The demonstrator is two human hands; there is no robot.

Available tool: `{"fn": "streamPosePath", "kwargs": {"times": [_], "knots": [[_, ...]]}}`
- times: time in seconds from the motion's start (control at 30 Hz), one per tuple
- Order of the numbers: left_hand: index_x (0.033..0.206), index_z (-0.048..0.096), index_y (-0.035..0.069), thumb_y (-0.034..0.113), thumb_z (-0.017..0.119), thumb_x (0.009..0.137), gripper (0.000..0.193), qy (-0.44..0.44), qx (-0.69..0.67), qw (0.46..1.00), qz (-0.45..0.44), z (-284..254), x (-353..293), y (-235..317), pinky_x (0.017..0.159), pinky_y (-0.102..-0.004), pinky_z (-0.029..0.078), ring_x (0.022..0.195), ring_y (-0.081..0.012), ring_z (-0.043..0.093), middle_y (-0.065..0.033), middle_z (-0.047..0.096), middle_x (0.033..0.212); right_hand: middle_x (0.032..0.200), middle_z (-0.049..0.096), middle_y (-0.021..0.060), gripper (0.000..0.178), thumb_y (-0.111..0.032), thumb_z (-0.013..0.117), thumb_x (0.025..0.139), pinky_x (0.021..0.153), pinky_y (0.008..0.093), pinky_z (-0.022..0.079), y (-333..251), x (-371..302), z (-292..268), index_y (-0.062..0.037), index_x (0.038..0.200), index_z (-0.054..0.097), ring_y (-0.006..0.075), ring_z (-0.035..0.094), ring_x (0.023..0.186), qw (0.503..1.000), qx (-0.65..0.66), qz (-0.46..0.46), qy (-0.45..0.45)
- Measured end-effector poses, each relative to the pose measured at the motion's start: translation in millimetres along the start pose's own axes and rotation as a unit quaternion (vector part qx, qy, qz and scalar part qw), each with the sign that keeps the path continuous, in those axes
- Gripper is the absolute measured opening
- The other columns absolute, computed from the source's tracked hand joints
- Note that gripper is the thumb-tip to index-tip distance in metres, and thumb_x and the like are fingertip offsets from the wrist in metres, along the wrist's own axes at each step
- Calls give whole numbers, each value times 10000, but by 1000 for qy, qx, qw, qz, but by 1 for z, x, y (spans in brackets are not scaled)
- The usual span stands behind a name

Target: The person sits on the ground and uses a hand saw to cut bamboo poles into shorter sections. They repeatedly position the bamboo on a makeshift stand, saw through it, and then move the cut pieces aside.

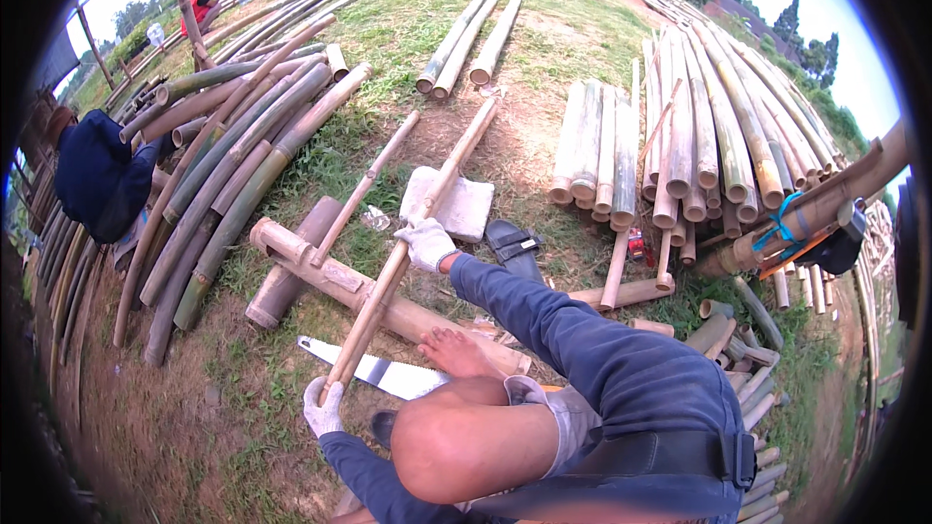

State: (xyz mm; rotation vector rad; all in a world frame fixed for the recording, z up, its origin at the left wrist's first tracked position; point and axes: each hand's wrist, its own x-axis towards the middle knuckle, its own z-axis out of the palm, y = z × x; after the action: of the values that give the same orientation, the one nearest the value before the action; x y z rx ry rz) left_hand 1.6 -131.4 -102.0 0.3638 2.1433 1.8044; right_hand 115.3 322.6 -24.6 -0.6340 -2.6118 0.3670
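A slender bamboo pole runs slantwise in front of me, with a dark line along part of its length. My left hand, in a white glove, is closed around its near end. Farther up, my right hand, also gloved, grips it near the middle. The pole crosses over a thick bamboo log lying on the ground. My bare foot rests on that log. Beneath the pole, close to the foot, lies a hand saw with a broad silvery blade. Its handle is hidden behind my leg.
A thinner bamboo stick leans on the log. Beyond are a whitish slab and a dark sandal. Bamboo piles lie left and right. A person in red is at the far left.
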Motion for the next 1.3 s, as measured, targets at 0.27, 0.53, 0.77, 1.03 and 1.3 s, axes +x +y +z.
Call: {"fn": "streamPosePath", "kwargs": {"times": [0.27, 0.53, 0.77, 1.03, 1.3], "knots": [[1304, 675, -43, 168, 940, 817, 593, -39, -24, 999, 4, 36, 6, 19, 1025, -357, 535, 1143, -219, 663, -117, 715, 1234, 1012, 734, 160, 183, -179, 669, 894, 947, 455, 553, 21, 25, -12, -124, 1027, 781, 351, 722, 1044, 991, -67, -98, -56], [1319, 692, -25, 190, 906, 861, 549, -46, 9, 999, 2, 84, 21, 28, 1007, -347, 546, 1135, -221, 671, -122, 722, 1255, 1123, 757, 152, 227, -113, 636, 914, 978, 450, 558, 77, 47, -28, -105, 1086, 783, 354, 725, 1086, 987, -67, -116, -86], [1309, 692, -44, 204, 906, 865, 551, -48, -3, 999, -17, 80, 20, 24, 1029, -352, 542, 1138, -226, 689, -148, 732, 1239, 1113, 764, 151, 259, -114, 610, 936, 979, 453, 563, 80, 54, -34, -101, 1134, 776, 359, 729, 1081, 983, -111, -112, -95], [1313, 709, 14, 221, 939, 818, 584, -29, 6, 999, 14, 87, 11, 38, 1043, -346, 540, 1180, -215, 677, -113, 719, 1282, 1117, 743, 142, 339, -89, 693, 870, 948, 467, 569, 47, 35, -36, -141, 1200, 754, 364, 721, 1077, 979, -106, -116, -128], [1295, 733, 57, 286, 926, 833, 551, -54, 22, 998, -6, 80, 10, 42, 1030, -347, 544, 1130, -193, 696, -91, 751, 1221, 1164, 705, 129, 377, -120, 639, 920, 946, 463, 563, 14, 12, -18, -187, 1276, 746, 344, 699, 1107, 976, -127, -165, -69]]}}
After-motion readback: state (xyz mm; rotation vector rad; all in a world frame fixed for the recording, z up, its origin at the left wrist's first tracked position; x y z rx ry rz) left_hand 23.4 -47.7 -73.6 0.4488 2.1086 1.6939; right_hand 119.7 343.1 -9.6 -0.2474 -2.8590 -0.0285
